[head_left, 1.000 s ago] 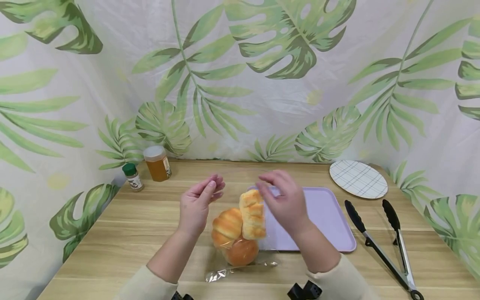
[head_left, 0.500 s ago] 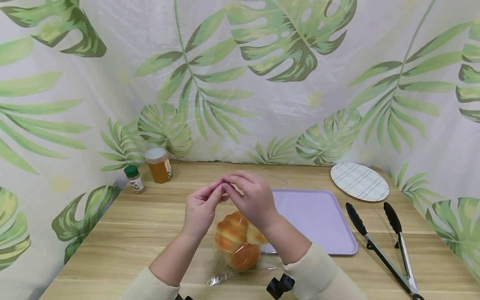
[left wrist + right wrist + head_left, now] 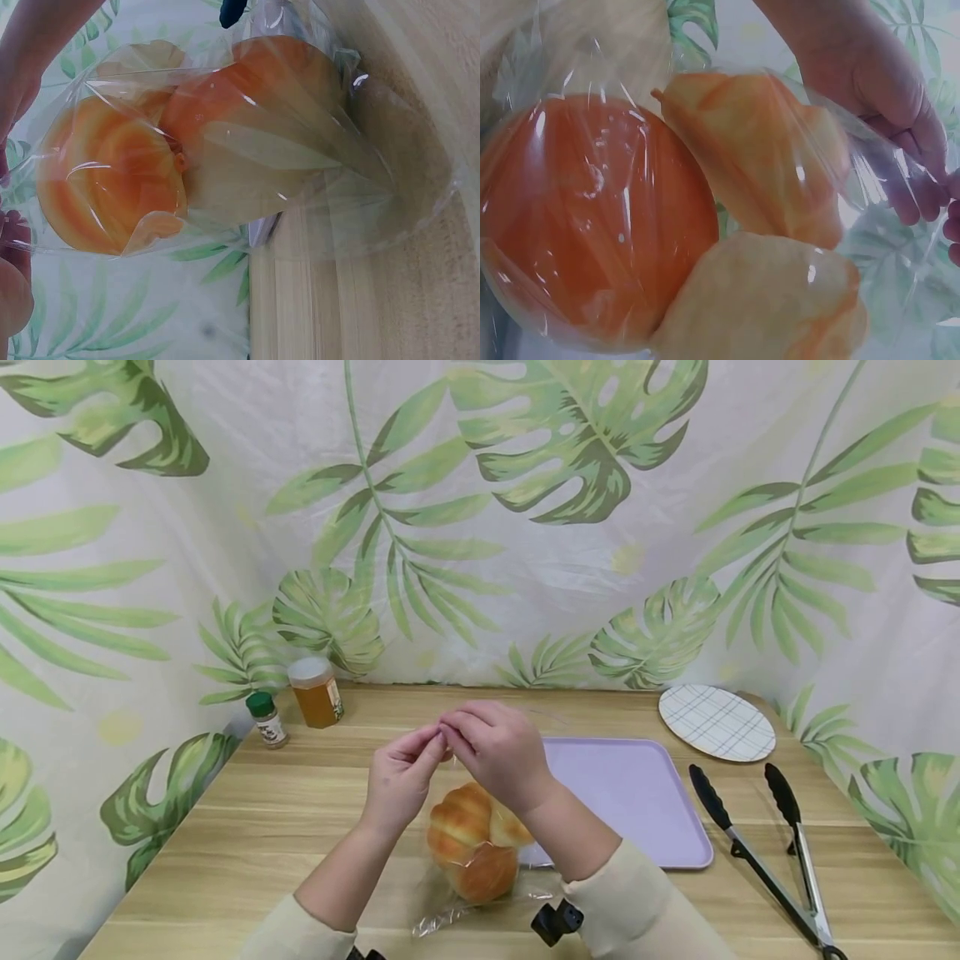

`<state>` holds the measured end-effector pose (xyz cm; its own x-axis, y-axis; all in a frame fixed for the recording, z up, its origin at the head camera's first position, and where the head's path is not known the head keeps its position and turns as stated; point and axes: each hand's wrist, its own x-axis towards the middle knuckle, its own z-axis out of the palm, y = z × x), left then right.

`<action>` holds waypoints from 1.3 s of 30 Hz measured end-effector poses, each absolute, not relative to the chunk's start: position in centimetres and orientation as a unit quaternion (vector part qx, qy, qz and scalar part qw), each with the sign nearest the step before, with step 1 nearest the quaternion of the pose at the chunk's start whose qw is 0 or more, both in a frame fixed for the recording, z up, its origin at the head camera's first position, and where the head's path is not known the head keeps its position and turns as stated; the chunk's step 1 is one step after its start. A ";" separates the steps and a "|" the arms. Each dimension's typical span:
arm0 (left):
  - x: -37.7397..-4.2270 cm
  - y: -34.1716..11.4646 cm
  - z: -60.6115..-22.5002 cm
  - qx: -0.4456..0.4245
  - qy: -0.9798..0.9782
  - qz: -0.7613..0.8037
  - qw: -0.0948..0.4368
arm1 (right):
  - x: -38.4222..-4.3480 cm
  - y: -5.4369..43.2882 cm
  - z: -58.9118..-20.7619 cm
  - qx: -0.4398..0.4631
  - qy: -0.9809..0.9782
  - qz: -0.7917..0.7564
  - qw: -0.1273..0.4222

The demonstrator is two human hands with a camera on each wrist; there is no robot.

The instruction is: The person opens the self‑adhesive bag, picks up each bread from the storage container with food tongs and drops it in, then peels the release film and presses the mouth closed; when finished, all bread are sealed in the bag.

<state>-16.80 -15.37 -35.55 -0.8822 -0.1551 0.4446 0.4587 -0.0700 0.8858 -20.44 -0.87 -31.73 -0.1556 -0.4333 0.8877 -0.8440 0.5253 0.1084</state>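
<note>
A clear plastic bag point(image 3: 405, 187) holds several bread pieces: a round brown bun point(image 3: 486, 872), a ridged golden roll point(image 3: 457, 825) and a paler loaf point(image 3: 510, 828) partly behind my right forearm. Above the bread my left hand point(image 3: 397, 781) and right hand point(image 3: 501, 752) meet, thumbs and fingertips pinching the bag's gathered top. In the right wrist view, the film runs taut from the bread to the fingers of the left hand point(image 3: 870, 90). The fingertips of the right hand largely cover the pinched spot in the head view.
A lilac tray point(image 3: 626, 802) lies right of the bag. Further right are black-tipped tongs point(image 3: 772, 868), spread apart, and a checked plate point(image 3: 717, 722) at the back. A honey-coloured jar point(image 3: 315, 695) and a green-capped spice bottle point(image 3: 267, 720) stand at the back left.
My right hand has come left from over the tray's edge to meet the left hand, its forearm now covering part of the pale loaf. Over the last half second both hands barely move.
</note>
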 end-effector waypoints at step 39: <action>-17.1 -15.4 -35.5 -0.055 -0.652 -0.727 0.208 | -20.2 -1.4 -33.0 0.354 -0.743 0.483 0.299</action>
<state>-17.05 -15.39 -35.52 -0.9073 -0.2306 0.3516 0.3745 -0.0628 0.9251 -20.20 -1.44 -33.00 -0.5696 -0.2370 0.7870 -0.8155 0.2824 -0.5051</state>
